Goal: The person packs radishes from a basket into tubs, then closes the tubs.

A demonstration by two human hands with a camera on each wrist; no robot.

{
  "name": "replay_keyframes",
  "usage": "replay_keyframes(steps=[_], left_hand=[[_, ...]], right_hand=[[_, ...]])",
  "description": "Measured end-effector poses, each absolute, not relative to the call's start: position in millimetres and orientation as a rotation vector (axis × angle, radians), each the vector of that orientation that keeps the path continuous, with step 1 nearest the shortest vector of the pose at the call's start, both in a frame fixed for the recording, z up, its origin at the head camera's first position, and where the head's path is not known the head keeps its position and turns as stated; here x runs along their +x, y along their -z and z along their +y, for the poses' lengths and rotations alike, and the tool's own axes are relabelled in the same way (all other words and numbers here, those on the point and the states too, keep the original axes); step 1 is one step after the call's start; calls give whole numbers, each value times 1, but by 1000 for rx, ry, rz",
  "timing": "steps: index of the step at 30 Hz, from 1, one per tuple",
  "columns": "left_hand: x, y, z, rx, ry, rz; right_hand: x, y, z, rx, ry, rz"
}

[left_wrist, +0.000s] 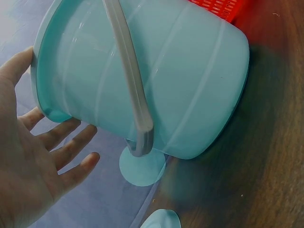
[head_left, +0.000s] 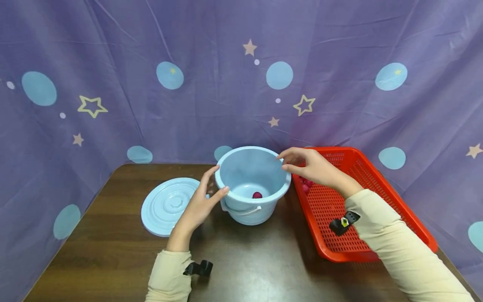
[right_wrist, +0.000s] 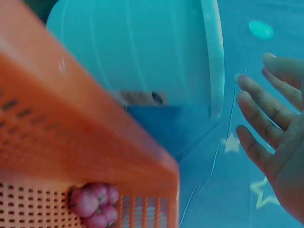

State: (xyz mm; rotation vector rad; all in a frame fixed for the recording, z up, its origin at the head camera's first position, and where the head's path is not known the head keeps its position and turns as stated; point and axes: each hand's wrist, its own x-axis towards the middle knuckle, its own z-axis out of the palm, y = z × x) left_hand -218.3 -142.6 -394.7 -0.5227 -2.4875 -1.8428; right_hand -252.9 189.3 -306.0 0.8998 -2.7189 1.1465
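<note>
A light-blue bucket [head_left: 250,165] stands upright on the table, with one small round dark-red thing [head_left: 257,195] on its floor. My left hand [head_left: 198,205] touches the left side of the rim, its thumb at the front and the fingers spread out along the outer wall. Over the right side of the rim, my right hand [head_left: 315,167] hovers with loosely bent fingers and holds nothing. In the right wrist view the fingers [right_wrist: 259,90] stand apart from the bucket's rim. The bucket's handle [left_wrist: 130,71] hangs down against its wall.
To the right is a red perforated basket [head_left: 347,256], close beside the bucket. Several round pink things [right_wrist: 95,204] lie in its far left corner. A light-blue lid [head_left: 171,205] lies flat left of the bucket. Behind the table hangs a purple curtain [head_left: 219,96].
</note>
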Motion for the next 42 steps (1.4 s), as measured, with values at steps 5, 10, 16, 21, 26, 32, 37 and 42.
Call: replay_keyframes(steps=[5,10,16,21,26,32,37,42], left_hand=[[-217,396,-143,-516,1845,-2484],[-217,397,-142,-525,1842,-2489],[-217,398,-142,-518,1857,-2492],[-217,397,-143,-520,1853,-2490],[-220,396,-143,-522,1835,-2472],[-221,396,-145,-517,1837,-2474],[-218,395,-145,-518,1832,-2480],[-218,395,-145,-524,1837,-2483]], right_hand=[[-260,315,207,801,-1244,-2701],[-267,327,226,729,-1272,-2716],[-277,351,247,672,-1290,-2743],[-283,372,259,632,-1237,-2800],[-291,383,267,619,-1180,-2850],[-291,394,271,590,-1215,-2950],[-288,404,271,574,-1332,-3012],[-287,409,271,571,-1258,-3072]])
